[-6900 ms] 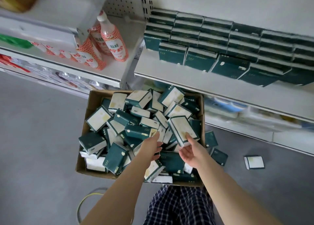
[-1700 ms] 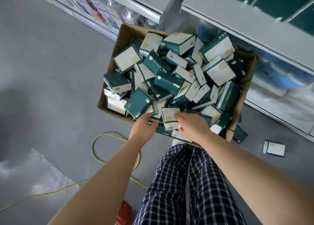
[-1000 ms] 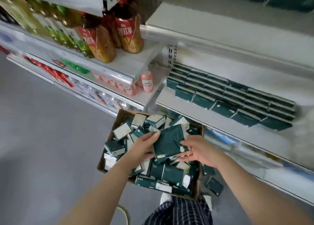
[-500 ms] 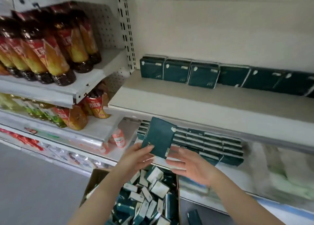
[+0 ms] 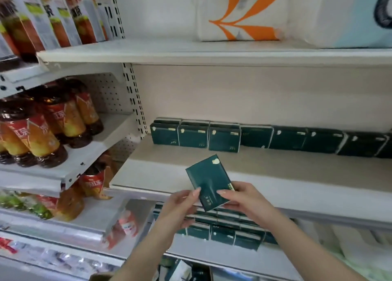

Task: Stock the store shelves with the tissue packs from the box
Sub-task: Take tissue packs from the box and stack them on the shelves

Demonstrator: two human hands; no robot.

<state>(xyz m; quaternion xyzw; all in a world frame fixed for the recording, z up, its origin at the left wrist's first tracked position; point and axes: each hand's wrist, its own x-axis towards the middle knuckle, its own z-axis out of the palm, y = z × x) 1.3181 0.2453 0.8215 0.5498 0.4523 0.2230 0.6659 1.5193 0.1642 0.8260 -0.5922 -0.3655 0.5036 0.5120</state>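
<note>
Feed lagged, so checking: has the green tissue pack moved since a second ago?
Yes. The green tissue pack, in both hands, has risen from the box to the middle shelf's front edge.

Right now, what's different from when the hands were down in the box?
Both hands came up out of the box holding a dark green tissue pack. The left hand and right hand now keep their grip on it in front of the middle shelf, near the standing row of packs. The view rose too, so the box is nearly out of sight. The shelved packs and bottles look unmoved.
</note>
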